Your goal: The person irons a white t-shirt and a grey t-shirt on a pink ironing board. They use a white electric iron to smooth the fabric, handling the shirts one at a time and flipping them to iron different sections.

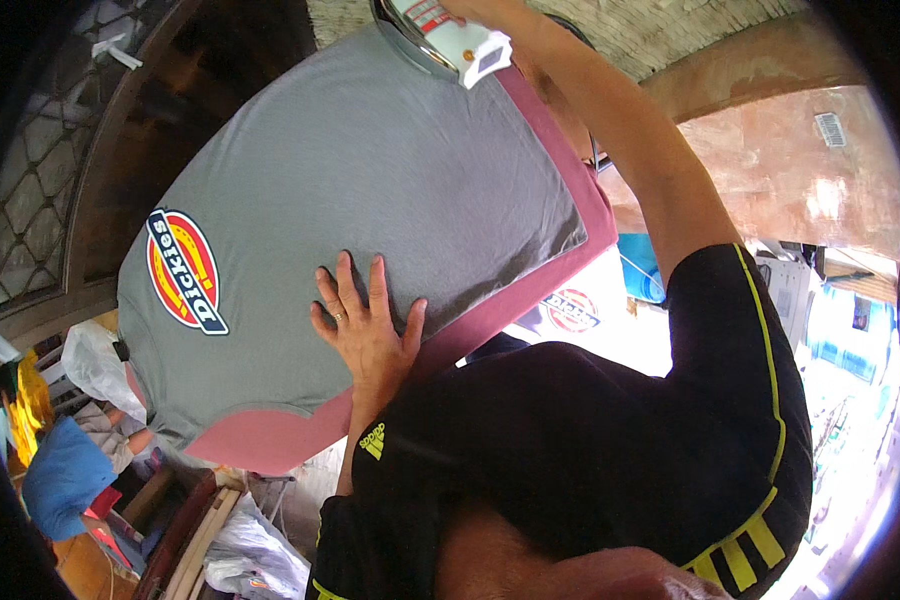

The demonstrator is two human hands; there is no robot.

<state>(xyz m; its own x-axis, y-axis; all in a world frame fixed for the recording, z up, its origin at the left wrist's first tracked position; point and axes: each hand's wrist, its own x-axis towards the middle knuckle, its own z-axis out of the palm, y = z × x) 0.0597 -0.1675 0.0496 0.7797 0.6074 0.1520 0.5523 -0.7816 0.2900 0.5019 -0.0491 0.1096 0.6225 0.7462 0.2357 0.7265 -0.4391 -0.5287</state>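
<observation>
A grey T-shirt (pixel 370 170) with a colourful printed logo lies spread over a pink-covered ironing board (pixel 260 440). My left hand (pixel 370 330) rests flat on the shirt near its near edge, fingers spread, a ring on one finger. At the far end of the board, my right hand (pixel 485 10) grips a clothes iron (pixel 445 35), light-coloured with a shiny metal rim. The iron sits at the shirt's far edge. The frame's top edge cuts off part of it and most of my right fingers.
A person in blue (pixel 70 475) is low at the left, beyond the board's end. Plastic bags (pixel 255 550) lie below the board. A patterned metal grille (pixel 35 200) stands at the far left, and a wooden panel (pixel 780 170) at the right.
</observation>
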